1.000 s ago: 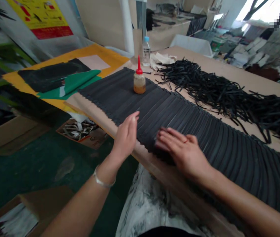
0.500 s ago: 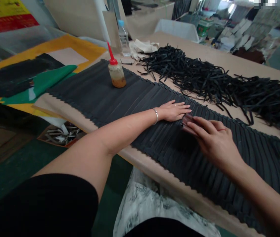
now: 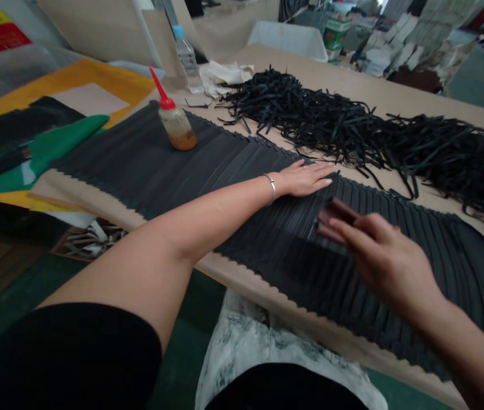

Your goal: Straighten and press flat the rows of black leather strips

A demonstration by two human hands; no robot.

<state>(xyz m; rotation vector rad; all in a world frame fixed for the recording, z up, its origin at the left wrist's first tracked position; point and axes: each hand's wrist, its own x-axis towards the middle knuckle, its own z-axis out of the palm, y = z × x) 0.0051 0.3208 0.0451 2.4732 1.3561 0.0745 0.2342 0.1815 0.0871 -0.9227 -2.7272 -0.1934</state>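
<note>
Both hands [image 3: 306,177] [image 3: 378,250] flat, unclenched, on overlapped black strips [image 3: 233,165], long axes cross-table.

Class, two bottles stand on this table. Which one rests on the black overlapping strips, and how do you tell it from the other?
The glue bottle with the red pointed nozzle and amber liquid stands on the overlapping black strips. The clear water bottle with the blue cap stands farther back, off them.

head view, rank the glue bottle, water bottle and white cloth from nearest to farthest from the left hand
Measured from the left hand, which lies flat on the black strips:
1. Glue bottle with the red nozzle, standing on the strips to the hand's left.
2. White cloth, crumpled on the table beyond, at the far end.
3. Water bottle, just left of the cloth, a little farther.
</note>
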